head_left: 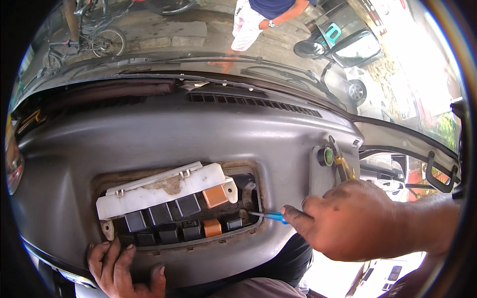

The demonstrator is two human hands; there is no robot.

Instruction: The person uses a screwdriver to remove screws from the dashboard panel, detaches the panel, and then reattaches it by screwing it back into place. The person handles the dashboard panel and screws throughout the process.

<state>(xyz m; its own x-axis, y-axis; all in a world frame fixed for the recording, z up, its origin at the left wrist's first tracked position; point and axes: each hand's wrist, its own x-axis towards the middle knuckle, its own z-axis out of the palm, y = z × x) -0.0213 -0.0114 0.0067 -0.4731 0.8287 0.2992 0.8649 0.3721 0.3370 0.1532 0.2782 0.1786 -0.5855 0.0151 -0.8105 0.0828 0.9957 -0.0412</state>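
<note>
A white relay box [149, 191] sits tilted in a rectangular opening of the grey dashboard [223, 134]. Black relays [188, 205] and orange relays [214, 196] fill it in rows. My right hand [348, 221] is closed around a screwdriver [275, 216] with a blue handle. Its thin shaft reaches into the right end of the opening, beside the box; what the tip touches is too small to tell. At the lower left rim, my left hand [119, 273] rests on the dashboard with its fingers spread, close to the box's lower left mounting tab [108, 230].
Pliers [342, 164] with yellow-and-black handles and a roll of tape [326, 156] lie on the dashboard's right side. The windshield rises behind a long air vent [253, 103]. Outside are a person [248, 25], a bicycle [108, 42] and a side mirror [357, 48].
</note>
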